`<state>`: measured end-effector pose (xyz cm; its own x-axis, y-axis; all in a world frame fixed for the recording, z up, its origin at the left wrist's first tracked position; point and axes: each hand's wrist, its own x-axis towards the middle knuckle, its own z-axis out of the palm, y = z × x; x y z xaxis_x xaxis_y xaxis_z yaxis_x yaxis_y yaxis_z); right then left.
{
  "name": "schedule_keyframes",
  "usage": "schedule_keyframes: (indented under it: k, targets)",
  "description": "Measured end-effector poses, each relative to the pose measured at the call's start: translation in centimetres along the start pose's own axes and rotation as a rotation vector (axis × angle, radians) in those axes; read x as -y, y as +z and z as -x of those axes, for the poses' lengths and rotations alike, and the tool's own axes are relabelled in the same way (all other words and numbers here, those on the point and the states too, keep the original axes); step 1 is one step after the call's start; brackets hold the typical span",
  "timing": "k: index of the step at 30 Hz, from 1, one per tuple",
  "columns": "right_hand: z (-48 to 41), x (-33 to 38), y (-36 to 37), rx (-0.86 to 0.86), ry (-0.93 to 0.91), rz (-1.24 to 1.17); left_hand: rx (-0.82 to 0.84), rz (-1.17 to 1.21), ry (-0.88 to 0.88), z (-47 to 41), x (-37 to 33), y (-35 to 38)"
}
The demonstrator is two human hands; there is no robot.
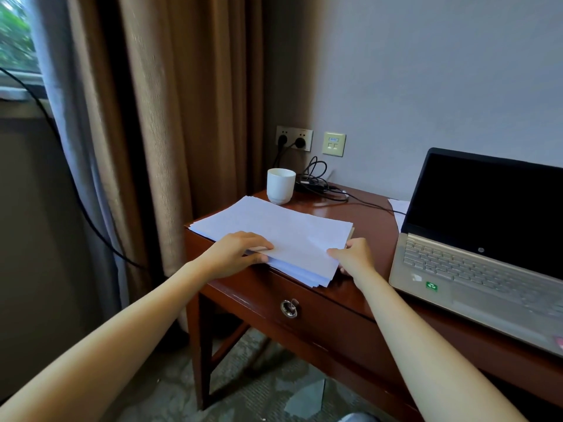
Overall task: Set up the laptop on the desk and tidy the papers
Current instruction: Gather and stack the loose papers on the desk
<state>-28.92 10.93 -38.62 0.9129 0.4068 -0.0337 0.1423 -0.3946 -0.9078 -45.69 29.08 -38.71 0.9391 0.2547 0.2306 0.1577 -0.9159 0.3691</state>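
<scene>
A stack of white papers (274, 231) lies on the left end of the dark wooden desk (344, 290), its sheets slightly fanned at the near corner. My left hand (236, 254) grips the stack's near left edge, fingers on top and thumb underneath. My right hand (353, 258) pinches the stack's near right corner. An open laptop (481, 245) with a black screen and a gold keyboard stands on the right of the desk, a hand's width from my right hand.
A white cup (280, 185) stands behind the papers. A black charger and coiled cables (320, 182) lie by the wall sockets (294, 138). One loose sheet (399, 208) lies behind the laptop. Brown curtains (182, 117) hang left of the desk. A drawer ring (288, 308) faces me.
</scene>
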Motion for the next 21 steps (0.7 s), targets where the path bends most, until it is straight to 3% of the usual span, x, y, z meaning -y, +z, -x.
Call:
schedule_keyframes:
  k: [13, 21]
  targets:
    - [0.6, 1.1, -2.2, 0.114, -0.005, 0.221, 0.141, 0.057, -0.072, -1.4, -0.7, -1.7]
    - [0.3, 1.6, -6.7, 0.115, -0.067, 0.23, 0.143, 0.039, 0.049, -4.6, -5.8, -1.6]
